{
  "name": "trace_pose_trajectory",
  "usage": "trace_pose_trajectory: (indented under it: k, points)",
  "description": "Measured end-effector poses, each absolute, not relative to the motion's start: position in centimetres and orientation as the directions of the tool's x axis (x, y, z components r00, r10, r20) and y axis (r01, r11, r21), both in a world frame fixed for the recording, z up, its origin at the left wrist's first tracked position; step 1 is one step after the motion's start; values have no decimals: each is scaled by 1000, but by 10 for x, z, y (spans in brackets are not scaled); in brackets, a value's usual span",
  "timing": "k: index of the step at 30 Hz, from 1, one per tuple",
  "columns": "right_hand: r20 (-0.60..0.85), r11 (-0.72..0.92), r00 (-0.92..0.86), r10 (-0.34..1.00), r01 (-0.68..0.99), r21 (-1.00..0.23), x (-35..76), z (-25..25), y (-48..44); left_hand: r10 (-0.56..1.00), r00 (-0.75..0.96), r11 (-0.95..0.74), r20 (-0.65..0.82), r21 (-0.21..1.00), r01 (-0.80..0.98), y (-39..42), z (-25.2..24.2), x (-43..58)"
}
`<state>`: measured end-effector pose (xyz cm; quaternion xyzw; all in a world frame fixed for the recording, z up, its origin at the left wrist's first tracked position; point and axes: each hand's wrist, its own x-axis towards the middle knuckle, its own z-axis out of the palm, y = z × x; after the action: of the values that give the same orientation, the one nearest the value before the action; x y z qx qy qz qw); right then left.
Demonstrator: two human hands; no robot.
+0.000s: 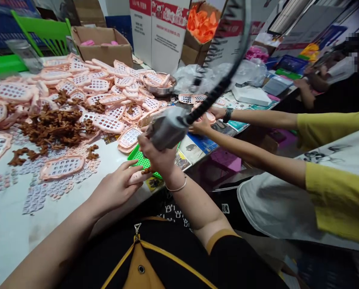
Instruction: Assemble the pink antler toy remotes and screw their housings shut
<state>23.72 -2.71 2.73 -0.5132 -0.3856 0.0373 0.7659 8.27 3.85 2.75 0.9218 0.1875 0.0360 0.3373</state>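
Cannot see the working tip of the grey corded tool [169, 128], hidden behind the right grip [162, 161]; can see its body only as a blur. Can make out just part of the pale pink piece [137, 178] at the left grip [116, 186], with brown bits [146, 170] too small to identify. Can trace only portions of the green perforated basket [140, 159]. Cannot tell the full shape between the co-worker's hands [201, 126], partly behind the black coiled cord [220, 93]. Cannot follow the white cartons [169, 44] past the top edge, nor read their fine print.
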Motion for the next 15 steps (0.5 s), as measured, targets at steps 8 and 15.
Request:
trace_pose_trajectory:
  k: [8, 15]
  points:
    - [459, 484, 689, 561, 176, -857, 235, 54, -24, 261, 962, -778, -80, 573, 259, 45, 26, 102]
    - [414, 524, 687, 597, 57, -850, 241, 51, -32, 208, 974, -750, -85, 626, 215, 49, 24, 109]
